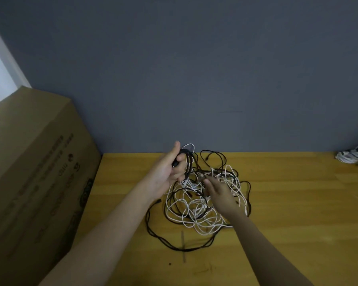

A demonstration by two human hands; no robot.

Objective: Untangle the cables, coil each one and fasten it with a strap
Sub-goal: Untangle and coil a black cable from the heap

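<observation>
Cardboard box, print unreadable, tangled cables

Bare table right of the cable tangle; cardboard box walling the left.

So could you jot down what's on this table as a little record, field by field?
surface: yellow wooden table
main item: tangled heap of black and white cables, lying mid-table
left hand: raised, gripping a partly gathered bundle of black cable
right hand: reaching into the heap, fingers among the strands; grip unclear
far right edge: bundle of white cables, set apart
left side: large brown cardboard box
backdrop: grey-blue wall
</observation>
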